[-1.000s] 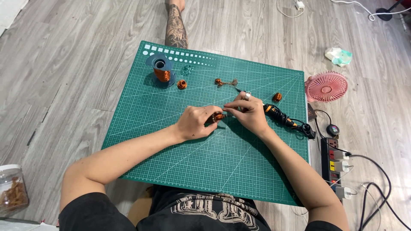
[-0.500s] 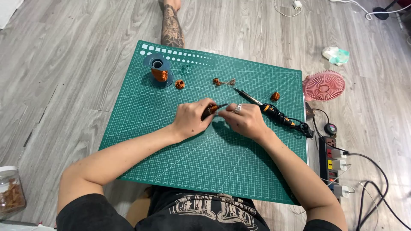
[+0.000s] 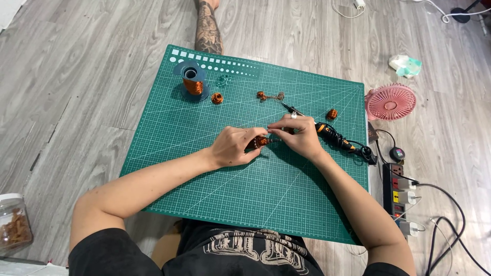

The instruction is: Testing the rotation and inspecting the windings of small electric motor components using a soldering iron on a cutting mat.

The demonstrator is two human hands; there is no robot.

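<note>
On the green cutting mat (image 3: 215, 189), my left hand (image 3: 232, 145) grips a small copper wire coil (image 3: 262, 141) just above the mat's middle. My right hand (image 3: 299, 134) meets it from the right, fingertips pinched on the thin wire end coming off the coil. A black and orange soldering iron (image 3: 332, 137) lies under and behind my right hand, its tip pointing up-left. Further back lie a small copper coil (image 3: 217, 98), a joined pair of coils (image 3: 270, 95) and one more coil (image 3: 332, 114).
A blue spool of copper wire (image 3: 192, 80) stands at the mat's far left. A pink fan (image 3: 392, 101), a power strip with plugs (image 3: 399, 195) and cables lie right of the mat. A tattooed leg (image 3: 207, 28) rests beyond it. A jar (image 3: 14, 221) stands bottom left.
Both hands stayed together over the coil near the mat's middle, shifting slightly. My right fingers now pinch at the coil's right side, and the soldering iron still lies beneath the hand.
</note>
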